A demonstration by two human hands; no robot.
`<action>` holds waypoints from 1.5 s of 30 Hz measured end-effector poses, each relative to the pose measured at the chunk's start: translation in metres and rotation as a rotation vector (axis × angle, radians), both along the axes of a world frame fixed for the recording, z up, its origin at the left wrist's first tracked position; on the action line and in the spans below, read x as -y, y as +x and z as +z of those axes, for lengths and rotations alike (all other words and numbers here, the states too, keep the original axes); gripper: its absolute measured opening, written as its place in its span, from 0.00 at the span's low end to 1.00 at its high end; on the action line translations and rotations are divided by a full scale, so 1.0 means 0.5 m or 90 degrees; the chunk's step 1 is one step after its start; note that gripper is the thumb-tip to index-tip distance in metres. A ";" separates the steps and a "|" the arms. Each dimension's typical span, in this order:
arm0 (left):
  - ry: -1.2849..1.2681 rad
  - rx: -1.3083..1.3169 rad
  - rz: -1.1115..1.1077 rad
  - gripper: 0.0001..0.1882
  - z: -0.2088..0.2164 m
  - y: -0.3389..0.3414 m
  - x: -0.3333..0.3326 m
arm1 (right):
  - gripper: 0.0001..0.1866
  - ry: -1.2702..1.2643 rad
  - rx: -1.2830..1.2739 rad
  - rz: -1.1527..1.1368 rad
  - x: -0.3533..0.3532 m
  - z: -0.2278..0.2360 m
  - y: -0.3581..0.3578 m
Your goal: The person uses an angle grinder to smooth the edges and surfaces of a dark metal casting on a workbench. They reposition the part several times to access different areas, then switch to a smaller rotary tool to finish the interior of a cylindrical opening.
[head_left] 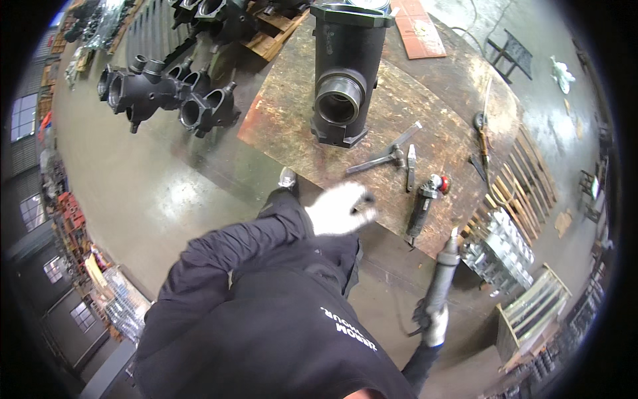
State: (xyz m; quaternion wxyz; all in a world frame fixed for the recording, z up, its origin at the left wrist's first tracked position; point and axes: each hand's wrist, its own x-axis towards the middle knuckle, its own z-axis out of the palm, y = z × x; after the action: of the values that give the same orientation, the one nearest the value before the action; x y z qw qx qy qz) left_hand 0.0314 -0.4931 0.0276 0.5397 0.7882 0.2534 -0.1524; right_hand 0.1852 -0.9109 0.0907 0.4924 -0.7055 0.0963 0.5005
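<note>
My left hand, in a white glove with dark patches at the fingers, hovers before the table's near edge. Its fingers are loosely curled with a gap between them and the thumb, blurred by motion; no held thing shows. My right hand, also gloved, grips a long grey straight grinder by its rear end, its narrow tip pointing up at the table corner. On the worn table stand a black cast metal housing with a round machined port, a hammer, a flat metal tool and an angle grinder.
Black castings stand left of the table. An orange-brown board lies at its far side, and a hose with a fitting runs over its right side. Wooden pallets, silvery metal parts and a crate are at right.
</note>
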 end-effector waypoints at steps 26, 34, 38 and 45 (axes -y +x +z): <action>-1.200 0.076 0.558 0.13 -0.173 0.047 -0.167 | 0.44 -0.232 0.603 0.530 -0.844 0.039 -0.252; -1.246 0.050 0.534 0.23 -0.224 0.101 -0.197 | 0.42 -0.322 0.613 0.562 -0.905 0.005 -0.204; -1.249 0.090 0.555 0.23 -0.245 0.120 -0.177 | 0.43 -0.313 0.603 0.570 -0.902 0.006 -0.195; -1.174 0.110 0.507 0.32 -0.223 0.117 -0.150 | 0.43 -0.313 0.582 0.599 -0.898 0.055 -0.205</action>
State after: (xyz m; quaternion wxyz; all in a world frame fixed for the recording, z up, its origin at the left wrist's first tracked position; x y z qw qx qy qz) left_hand 0.0899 -0.4180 -0.0837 0.9670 -0.0705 0.2416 -0.0399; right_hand 0.0825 -0.4620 0.1182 0.0410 -0.9029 -0.3256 0.2776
